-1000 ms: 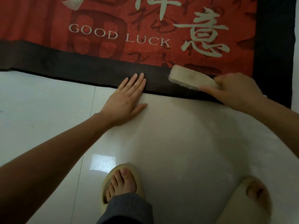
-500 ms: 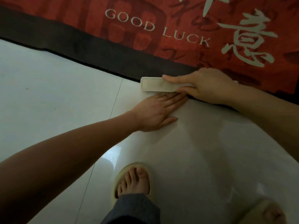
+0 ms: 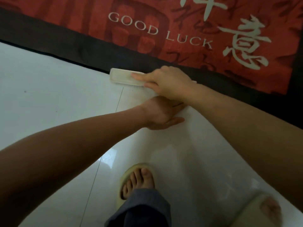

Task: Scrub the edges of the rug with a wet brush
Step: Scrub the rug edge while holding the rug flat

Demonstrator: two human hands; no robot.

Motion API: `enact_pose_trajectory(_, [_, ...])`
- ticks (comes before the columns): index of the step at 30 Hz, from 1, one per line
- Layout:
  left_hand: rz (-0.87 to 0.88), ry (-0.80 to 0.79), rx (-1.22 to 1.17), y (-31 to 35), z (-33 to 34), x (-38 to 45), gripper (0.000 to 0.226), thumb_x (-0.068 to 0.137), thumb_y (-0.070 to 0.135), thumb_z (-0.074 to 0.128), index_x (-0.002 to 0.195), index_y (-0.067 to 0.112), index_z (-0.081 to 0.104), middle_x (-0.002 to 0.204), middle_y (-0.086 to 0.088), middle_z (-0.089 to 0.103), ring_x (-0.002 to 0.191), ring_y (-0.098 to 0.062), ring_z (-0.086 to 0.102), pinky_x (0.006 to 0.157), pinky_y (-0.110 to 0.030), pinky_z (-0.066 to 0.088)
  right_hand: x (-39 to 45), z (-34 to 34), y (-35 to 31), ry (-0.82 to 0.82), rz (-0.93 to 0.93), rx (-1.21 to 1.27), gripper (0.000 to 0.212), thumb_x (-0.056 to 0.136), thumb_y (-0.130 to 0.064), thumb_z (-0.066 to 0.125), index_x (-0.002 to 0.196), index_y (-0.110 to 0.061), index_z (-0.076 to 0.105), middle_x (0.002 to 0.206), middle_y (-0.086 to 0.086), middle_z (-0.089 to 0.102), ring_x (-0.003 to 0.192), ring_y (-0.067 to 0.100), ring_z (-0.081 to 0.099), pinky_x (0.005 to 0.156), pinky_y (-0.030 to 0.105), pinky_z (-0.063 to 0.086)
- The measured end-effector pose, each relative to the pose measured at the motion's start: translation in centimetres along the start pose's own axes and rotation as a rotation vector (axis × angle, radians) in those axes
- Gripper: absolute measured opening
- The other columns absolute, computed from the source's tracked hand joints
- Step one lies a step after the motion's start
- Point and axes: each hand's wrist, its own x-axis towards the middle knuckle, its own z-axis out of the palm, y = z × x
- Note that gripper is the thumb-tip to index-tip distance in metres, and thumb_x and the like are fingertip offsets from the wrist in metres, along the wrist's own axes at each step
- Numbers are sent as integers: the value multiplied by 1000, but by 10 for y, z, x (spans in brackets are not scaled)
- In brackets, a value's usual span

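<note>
Where "GOOD LUCK" marks the rug (image 3: pixel 101 46), the right hand (image 3: pixel 168 84) grips the brush (image 3: pixel 121 77).

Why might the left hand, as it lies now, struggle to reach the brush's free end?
Probably it would struggle: the left hand lies flat on the floor, and the right hand gripping the brush crosses over its fingers. It would have to slide out first.

Dim, flat indoor light, muted colours. Glossy white tiled floor (image 3: pixel 49 99) shows a bright rectangular glare patch at 6 o'clock, just above the pale yellow slipper (image 3: pixel 131 171); fainter sheen toward 4 o'clock. Soft shadows under both forearms. Wide-angle bend curves the red rug with dark border (image 3: pixel 68 46) toward the edges. Forearms at 8 and 3 o'clock soft, slightly blurred; centre reasonably sharp.
</note>
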Motion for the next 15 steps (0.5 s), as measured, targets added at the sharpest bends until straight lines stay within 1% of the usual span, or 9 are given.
enact_pose_trajectory(1, [-2, 9, -16, -1, -1, -2, 62, 103, 48, 28, 154, 12, 24, 156, -9, 33, 140, -27, 33, 117, -36, 20, 6, 2, -2, 19, -29, 2, 45, 104, -38, 33, 145, -53, 22, 70, -8, 41, 78, 18, 45, 70, 35, 34])
enact_pose_trajectory(2, [17, 24, -11, -4, -2, -1, 65, 103, 49, 27, 154, 11, 23, 157, -11, 32, 142, -28, 31, 118, -35, 17, 3, 6, 9, 38, -41, -18, 45, 104, -38, 34, 145, -53, 23, 73, -5, 49, 78, 21, 49, 69, 35, 35])
enact_pose_trajectory(4, [65, 10, 28, -11, -3, 2, 69, 103, 49, 26, 155, 6, 15, 161, -14, 19, 150, -26, 14, 120, -32, 2, -33, 9, 48, 25, -20, -37, 44, 102, -39, 39, 141, -54, 26, 88, 7, 66, 83, 29, 60, 70, 37, 41])
enact_pose_trajectory(6, [80, -38, 24, -12, -5, 4, 69, 104, 48, 26, 156, 6, 8, 163, -13, 10, 151, -22, 3, 122, -32, -3, -64, 9, 61, 85, 34, 32, 44, 99, -39, 43, 137, -55, 29, 97, 14, 70, 83, 34, 64, 68, 36, 42])
enact_pose_trajectory(7, [57, -35, 17, -9, -5, 3, 68, 104, 47, 27, 156, 7, 11, 163, -13, 13, 151, -23, 7, 122, -32, -1, -59, 11, 54, 95, 65, 49, 43, 99, -40, 42, 138, -54, 30, 102, 14, 70, 87, 35, 64, 69, 36, 40])
enact_pose_trajectory(9, [31, -23, 7, -3, -7, 2, 62, 104, 45, 30, 154, 9, 23, 158, -11, 29, 145, -27, 24, 119, -33, 11, -23, 14, 24, 44, 102, 48, 41, 102, -41, 35, 141, -52, 31, 109, 11, 66, 97, 33, 60, 71, 35, 33])
enact_pose_trajectory(11, [4, -47, -13, -1, -9, 0, 59, 105, 44, 30, 153, 11, 26, 156, -9, 33, 141, -26, 31, 117, -32, 17, 12, 11, -7, 29, 51, 51, 42, 104, -38, 32, 144, -51, 29, 99, 5, 59, 92, 25, 55, 72, 34, 32])
enact_pose_trajectory(13, [28, -65, 25, -5, -13, 1, 64, 104, 46, 27, 156, 9, 14, 162, -8, 18, 148, -23, 18, 119, -31, 7, 12, 3, 5, 43, 9, 17, 43, 104, -37, 34, 144, -51, 28, 84, -2, 48, 80, 17, 47, 70, 34, 34])
enact_pose_trajectory(15, [80, -89, 40, -11, -15, 4, 69, 104, 47, 25, 156, 9, 1, 164, -8, 0, 151, -20, 0, 118, -26, -6, -24, -12, 38, -56, 24, -23, 43, 103, -39, 37, 140, -55, 25, 70, -2, 47, 69, 18, 49, 65, 34, 36])
